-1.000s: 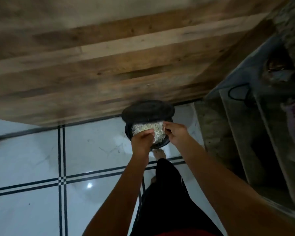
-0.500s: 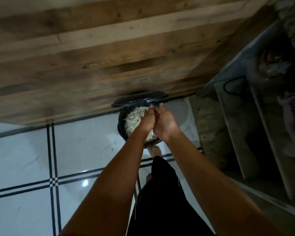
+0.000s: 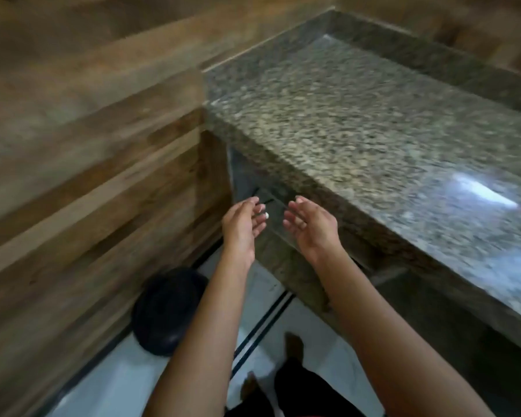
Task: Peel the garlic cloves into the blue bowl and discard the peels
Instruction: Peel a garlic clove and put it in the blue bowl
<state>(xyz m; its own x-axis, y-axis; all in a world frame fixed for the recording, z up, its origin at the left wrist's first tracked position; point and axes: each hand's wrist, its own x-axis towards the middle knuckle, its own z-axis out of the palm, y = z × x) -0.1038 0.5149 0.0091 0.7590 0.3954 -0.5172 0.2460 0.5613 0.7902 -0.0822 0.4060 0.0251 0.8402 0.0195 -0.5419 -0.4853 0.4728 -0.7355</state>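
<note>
While left hand and right hand hover empty, fingers loosely spread, bin sits below-left, nearer the left; table lies just right.

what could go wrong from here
1. A pale fleck at the left hand may be a stray peel; it could fall on the floor, not in the bin.
2. The bare foot stands near the bin and might knock it.
3. The right hand is near the counter edge and could bump it.
</note>
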